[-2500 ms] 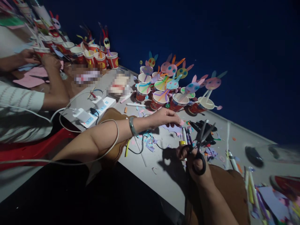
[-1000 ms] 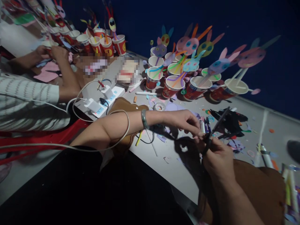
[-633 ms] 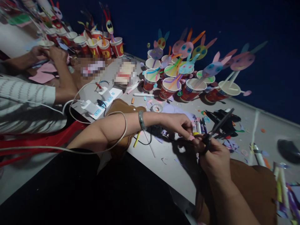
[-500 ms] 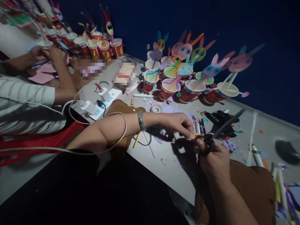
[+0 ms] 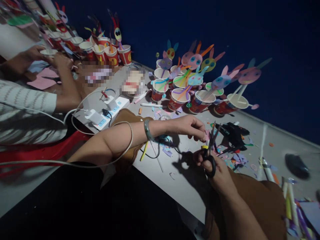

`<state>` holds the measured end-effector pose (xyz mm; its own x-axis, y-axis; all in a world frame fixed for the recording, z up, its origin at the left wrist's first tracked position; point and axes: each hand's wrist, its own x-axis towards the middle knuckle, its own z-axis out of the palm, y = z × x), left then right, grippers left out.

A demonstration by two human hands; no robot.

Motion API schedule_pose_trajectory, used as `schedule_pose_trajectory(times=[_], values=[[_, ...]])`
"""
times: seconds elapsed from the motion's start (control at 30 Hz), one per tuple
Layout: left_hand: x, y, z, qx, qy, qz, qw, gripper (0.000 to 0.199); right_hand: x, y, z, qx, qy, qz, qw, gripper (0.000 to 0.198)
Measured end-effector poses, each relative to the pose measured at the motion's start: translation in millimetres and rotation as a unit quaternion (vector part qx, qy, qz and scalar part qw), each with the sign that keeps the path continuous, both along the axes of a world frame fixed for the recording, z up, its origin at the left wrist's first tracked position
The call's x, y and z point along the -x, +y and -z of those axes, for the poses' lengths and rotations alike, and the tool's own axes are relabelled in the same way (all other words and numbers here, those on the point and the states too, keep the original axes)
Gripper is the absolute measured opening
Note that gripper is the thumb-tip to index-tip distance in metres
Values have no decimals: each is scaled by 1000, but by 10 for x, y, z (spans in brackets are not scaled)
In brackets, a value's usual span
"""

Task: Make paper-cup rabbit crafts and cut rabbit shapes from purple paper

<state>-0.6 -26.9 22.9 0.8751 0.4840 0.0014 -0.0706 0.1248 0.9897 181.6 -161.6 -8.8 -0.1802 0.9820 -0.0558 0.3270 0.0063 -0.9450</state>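
My left hand (image 5: 193,128), with a bangle (image 5: 148,130) on its wrist, pinches a small pink paper piece (image 5: 207,134) at its fingertips. Black-handled scissors (image 5: 210,146) are in my right hand (image 5: 218,171), fingers in the handle loops. Their blades point up and stand slightly apart, close beside the pink piece; whether they touch it I cannot tell. A small yellow object (image 5: 204,147) shows just behind the scissors. Coloured paper scraps (image 5: 238,158) lie on the table to the right.
Paper cups (image 5: 178,100) with rabbit-faced figures stand along the wall. A power strip (image 5: 113,113) and white cable (image 5: 110,161) lie left, the cable crossing my left arm. A black bag-like item (image 5: 233,133) and computer mouse (image 5: 297,166) are right. A co-worker's arm (image 5: 67,83) rests far left.
The scissors have turned from pointing right to pointing up, and their blades have parted. My right hand has lowered slightly away from my left fingers.
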Motion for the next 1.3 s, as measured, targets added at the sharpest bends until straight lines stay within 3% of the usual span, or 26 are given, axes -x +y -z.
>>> schedule_pose_trajectory(times=[0.77, 1.3], values=[[56, 58, -53, -8, 8, -17, 1000, 10, -30, 6, -22, 16, -33, -28, 999, 59], [56, 53, -67, -4, 6, -27, 1000, 10, -48, 6, -10, 24, -44, -12, 999, 45]])
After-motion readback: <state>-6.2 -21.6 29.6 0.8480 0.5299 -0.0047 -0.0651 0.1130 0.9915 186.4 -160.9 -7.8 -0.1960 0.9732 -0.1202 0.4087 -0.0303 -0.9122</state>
